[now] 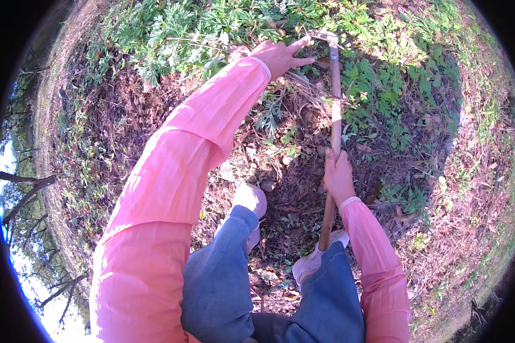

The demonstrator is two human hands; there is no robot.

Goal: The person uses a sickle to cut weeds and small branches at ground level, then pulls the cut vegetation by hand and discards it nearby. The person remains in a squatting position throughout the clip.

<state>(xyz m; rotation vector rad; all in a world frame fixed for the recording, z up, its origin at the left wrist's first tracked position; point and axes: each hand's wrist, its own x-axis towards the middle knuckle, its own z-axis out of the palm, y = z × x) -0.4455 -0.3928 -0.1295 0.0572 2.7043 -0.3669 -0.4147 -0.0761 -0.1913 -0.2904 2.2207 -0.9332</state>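
My right hand (pixel 338 176) is closed around the wooden handle of a long-handled sickle or similar hooked tool (pixel 335 98). The metal head (pixel 324 35) lies at the top, among green leafy plants, pointing left from the handle. The handle's lower end reaches down beside my right shoe. My left hand (pixel 279 58) is stretched forward, fingers spread, with the index fingertip close to the metal head; whether it touches cannot be told. Dry stems (pixel 307 83) lie beneath and beside that hand. Leafy plants (pixel 171 38) stand just beyond it.
My light shoes (pixel 251 199) stand on ground covered with dry leaves and stalks. Low green plants (pixel 369 81) grow to the right of the handle. Bare tree branches (pixel 34 184) show at the far left rim. Sunlit dry grass (pixel 476 184) lies on the right.
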